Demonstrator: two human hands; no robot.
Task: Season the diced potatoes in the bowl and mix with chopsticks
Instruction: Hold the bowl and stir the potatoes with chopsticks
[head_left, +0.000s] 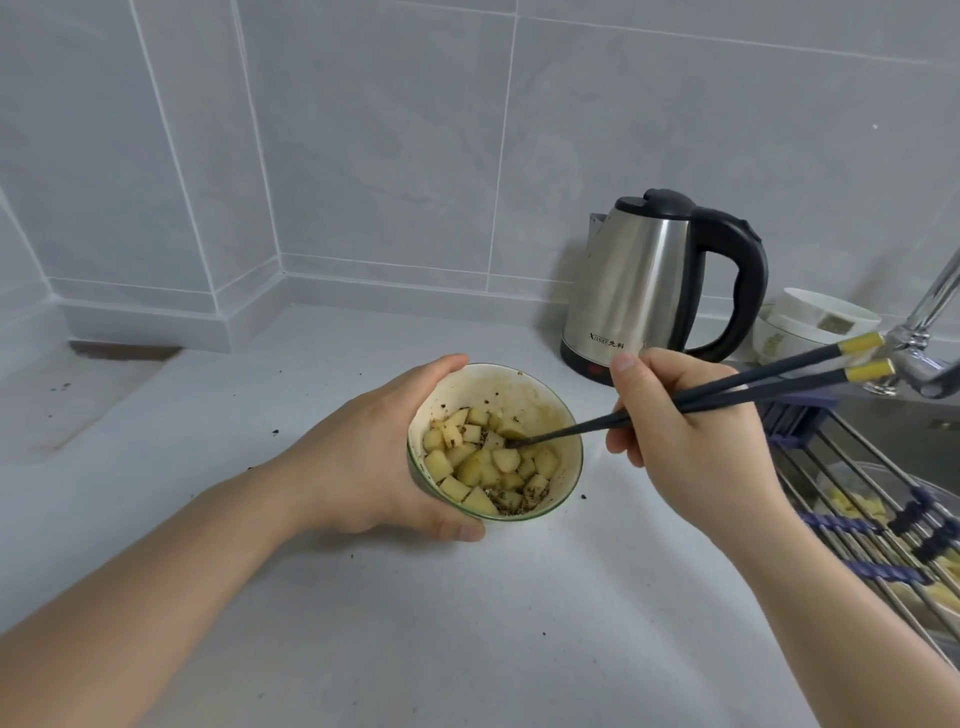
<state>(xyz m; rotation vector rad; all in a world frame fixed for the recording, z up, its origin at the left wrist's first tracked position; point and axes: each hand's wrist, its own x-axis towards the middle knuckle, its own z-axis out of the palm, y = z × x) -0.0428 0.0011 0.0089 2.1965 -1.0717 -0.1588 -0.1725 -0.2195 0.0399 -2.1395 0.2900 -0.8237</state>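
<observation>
The potatoes (485, 465), speckled with dark seasoning, sit in a bowl (540, 405) on the table (467, 623). The left hand (363, 457) wraps around the bowl's side. The right hand (680, 436) pinches chopsticks (737, 392), tips among the cubes. A kettle (639, 280) stands behind.

A pale countertop (519, 623) carries a small bowl (566, 447) of diced potatoes, a steel kettle (639, 280) behind it, stacked white bowls (810, 322) and scattered dark crumbs (275, 431).

two bare forearms; left hand (374, 457); right hand (691, 436); unsleeved, ringless
</observation>
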